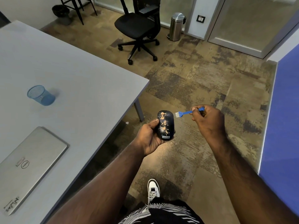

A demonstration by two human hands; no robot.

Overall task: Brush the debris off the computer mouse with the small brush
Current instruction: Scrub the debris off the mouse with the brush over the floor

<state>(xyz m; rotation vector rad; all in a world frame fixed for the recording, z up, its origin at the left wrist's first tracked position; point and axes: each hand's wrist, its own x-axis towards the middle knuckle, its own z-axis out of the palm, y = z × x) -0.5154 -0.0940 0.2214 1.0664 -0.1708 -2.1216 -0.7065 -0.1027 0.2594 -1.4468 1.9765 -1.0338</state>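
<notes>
Grey table (pixel 90 88) with blue mesh cup (pixel 41 95) and closed silver laptop (pixel 30 164).

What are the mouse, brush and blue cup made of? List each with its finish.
Computer mouse: dark, slightly glossy plastic by its sheen, speckled with tan debris.
Small brush: blue moulded plastic handle, pale bristles, likely synthetic.
Blue cup: see-through grid suggests painted wire mesh.

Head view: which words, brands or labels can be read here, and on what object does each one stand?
"Lenovo": label on the computer mouse held by the left hand.
"DELL": round logo on the closed laptop.
Sticker beside that logo: too blurred to read.
Large sticker at the laptop's near corner: not legible.
</notes>
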